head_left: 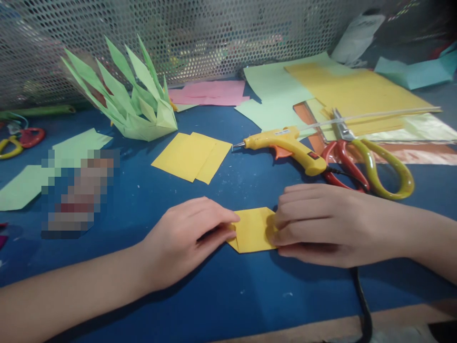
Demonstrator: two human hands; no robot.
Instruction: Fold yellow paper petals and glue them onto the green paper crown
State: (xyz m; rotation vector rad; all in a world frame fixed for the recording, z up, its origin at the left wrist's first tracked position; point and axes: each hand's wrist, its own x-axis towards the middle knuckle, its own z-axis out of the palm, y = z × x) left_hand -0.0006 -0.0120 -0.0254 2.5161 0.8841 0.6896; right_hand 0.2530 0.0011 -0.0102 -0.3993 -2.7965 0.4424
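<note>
A folded piece of yellow paper [254,230] lies low over the blue table between my two hands. My left hand [194,236] pinches its left corner between thumb and fingers. At its right end the fingers of my right hand [317,226] are closed on the paper, hiding that corner. Just beyond my hands are flat yellow paper squares [182,155], partly overlapping. A yellow glue gun [282,143] with an orange trigger rests on its side, its nozzle pointing at the squares.
Scissors [385,171] with red and yellow handles lie behind my right hand. A green folded-paper piece [146,125] with pointed leaves stands at the back left. Green and yellow sheets [357,95] are stacked back right. A black cable [362,300] hangs over the table's front edge.
</note>
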